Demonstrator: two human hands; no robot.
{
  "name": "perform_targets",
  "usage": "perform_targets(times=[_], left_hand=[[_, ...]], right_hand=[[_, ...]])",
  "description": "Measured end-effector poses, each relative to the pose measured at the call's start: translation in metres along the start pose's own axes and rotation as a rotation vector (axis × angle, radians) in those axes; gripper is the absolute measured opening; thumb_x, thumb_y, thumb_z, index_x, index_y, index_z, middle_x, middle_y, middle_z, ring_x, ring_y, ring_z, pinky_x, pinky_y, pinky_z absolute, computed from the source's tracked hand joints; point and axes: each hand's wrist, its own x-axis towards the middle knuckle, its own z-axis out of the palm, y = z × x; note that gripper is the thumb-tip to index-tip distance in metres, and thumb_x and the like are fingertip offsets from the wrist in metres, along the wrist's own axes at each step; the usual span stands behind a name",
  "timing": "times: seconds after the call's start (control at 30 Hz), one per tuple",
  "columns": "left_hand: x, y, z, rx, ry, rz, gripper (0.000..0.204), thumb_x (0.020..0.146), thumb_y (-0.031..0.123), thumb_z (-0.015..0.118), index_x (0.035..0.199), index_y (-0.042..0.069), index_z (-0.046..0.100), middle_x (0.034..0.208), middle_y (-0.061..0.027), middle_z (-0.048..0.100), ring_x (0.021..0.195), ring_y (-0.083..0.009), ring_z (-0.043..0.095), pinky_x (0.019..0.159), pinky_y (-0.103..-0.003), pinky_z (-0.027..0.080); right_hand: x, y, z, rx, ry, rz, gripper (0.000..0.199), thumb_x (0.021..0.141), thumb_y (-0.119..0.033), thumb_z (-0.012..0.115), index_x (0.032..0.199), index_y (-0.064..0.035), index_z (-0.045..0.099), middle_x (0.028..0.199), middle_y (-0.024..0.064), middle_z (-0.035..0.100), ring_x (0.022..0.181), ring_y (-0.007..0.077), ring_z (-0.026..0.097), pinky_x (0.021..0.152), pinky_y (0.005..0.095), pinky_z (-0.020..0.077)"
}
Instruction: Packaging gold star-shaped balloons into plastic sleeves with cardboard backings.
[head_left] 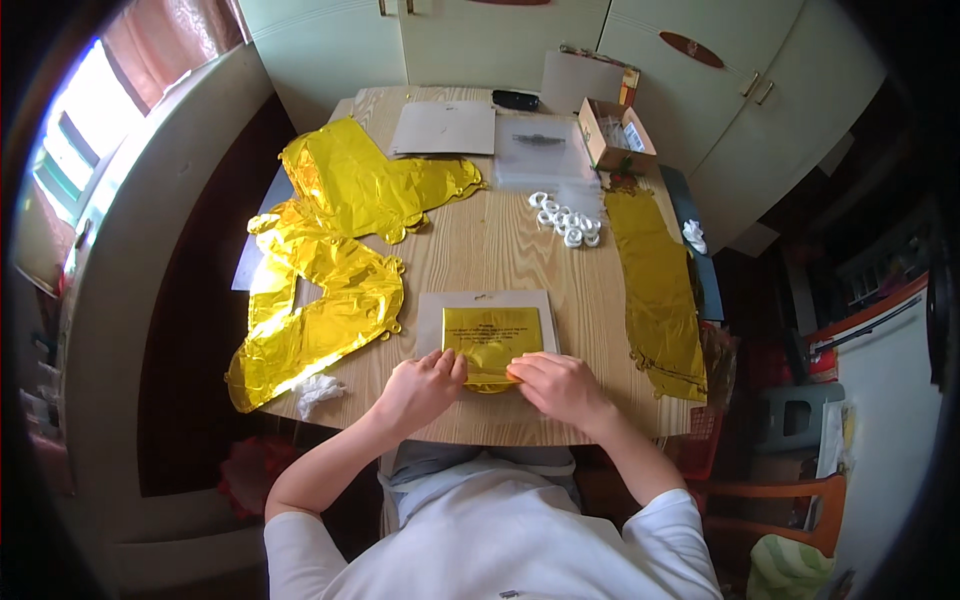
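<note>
With my left hand (420,385) and right hand (555,385) I pinch closed the near edge of the folded gold balloon (492,340) in its clear packet (430,320) at the table (480,250) edge, seemingly drawing it out, needing a slow pull.

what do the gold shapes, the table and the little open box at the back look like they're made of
Gold shapes: thin metallic foil film, mirror-shiny and crinkled, with bright glare. The folded gold piece under the left hand and right hand looks the same.
Table: wood or a wood-look laminate, pale with visible grain; which one is unclear.
Open box: brown matte cardboard, by its raised flaps.
</note>
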Motion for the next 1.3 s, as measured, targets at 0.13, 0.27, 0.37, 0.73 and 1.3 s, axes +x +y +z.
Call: perform_targets(times=[0.13,0.27,0.37,0.73,1.3], left_hand=[[0.013,-0.007,-0.034,-0.043,-0.126,-0.022,0.020,0.083,0.011,0.058,0.100,0.002,0.060,0.092,-0.0061,0.065,0.086,-0.0209,0.069,0.059,-0.033,0.056],[0.031,-0.015,-0.054,-0.164,-0.126,-0.005,0.012,0.081,0.009,0.057,0.092,0.003,0.058,0.083,-0.0072,0.064,0.077,-0.0242,0.068,0.057,-0.037,0.054],[0.037,-0.021,-0.067,-0.207,-0.145,-0.010,0.010,0.080,0.009,0.057,0.089,0.004,0.057,0.078,-0.0091,0.065,0.072,-0.0281,0.068,0.057,-0.039,0.054],[0.050,-0.030,-0.074,-0.230,-0.221,-0.045,0.009,0.080,0.013,0.059,0.086,0.006,0.059,0.075,-0.0106,0.066,0.067,-0.0326,0.067,0.059,-0.044,0.053],[0.060,-0.033,-0.078,-0.166,-0.259,-0.005,0.013,0.079,0.014,0.060,0.090,0.007,0.064,0.070,-0.0102,0.066,0.065,-0.0301,0.067,0.057,-0.042,0.053]], right_hand=[[0.030,0.032,-0.033,0.265,-0.056,0.148,0.027,0.088,-0.025,0.069,0.113,-0.0139,0.070,0.102,0.0097,0.072,0.085,0.0234,0.070,0.076,0.0315,0.0559],[0.056,0.141,-0.023,-0.042,0.129,0.481,0.018,0.090,-0.019,0.064,0.106,-0.0116,0.069,0.104,0.0101,0.070,0.082,0.0218,0.067,0.072,0.0344,0.0554],[0.069,0.198,-0.003,-0.169,0.332,0.398,0.013,0.084,-0.020,0.069,0.092,-0.0090,0.071,0.093,0.0103,0.066,0.081,0.0285,0.064,0.071,0.0392,0.0527],[0.094,0.187,0.010,-0.421,0.399,0.528,0.017,0.080,-0.027,0.072,0.080,-0.0099,0.070,0.086,0.0083,0.063,0.075,0.0290,0.064,0.064,0.0405,0.0524],[0.057,-0.041,-0.074,-0.123,-0.025,-0.159,0.012,0.080,-0.016,0.069,0.091,-0.0118,0.069,0.063,0.0014,0.057,0.058,0.0165,0.064,0.053,0.0308,0.0509]])
